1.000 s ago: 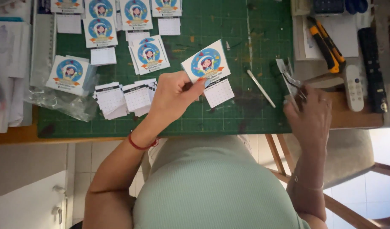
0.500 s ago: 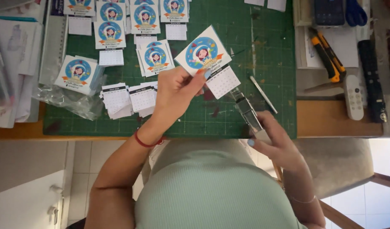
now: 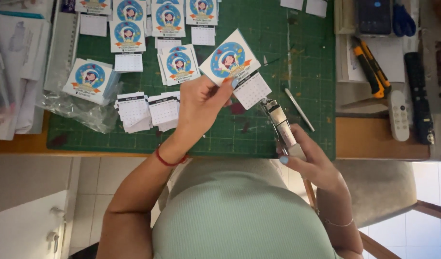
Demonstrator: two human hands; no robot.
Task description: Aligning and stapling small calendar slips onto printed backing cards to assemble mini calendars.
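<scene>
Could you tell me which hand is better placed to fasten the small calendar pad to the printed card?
Probably the right hand: it grips the metal stapler, nose beside the white calendar pad.

A wooden desk (image 3: 374, 139) carries a green cutting mat (image 3: 307, 57) (strewn with printed cards (image 3: 129, 36) and small calendar pads (image 3: 148, 111)), an orange utility knife (image 3: 371, 67) and a white remote (image 3: 398, 115).

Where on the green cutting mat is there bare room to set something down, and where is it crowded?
Bare mat lies right of the held card, around the thin rod, up to the mat's right edge. A free strip runs along the near edge under the calendar pads. The upper left is crowded with printed cards and a plastic bag.
</scene>
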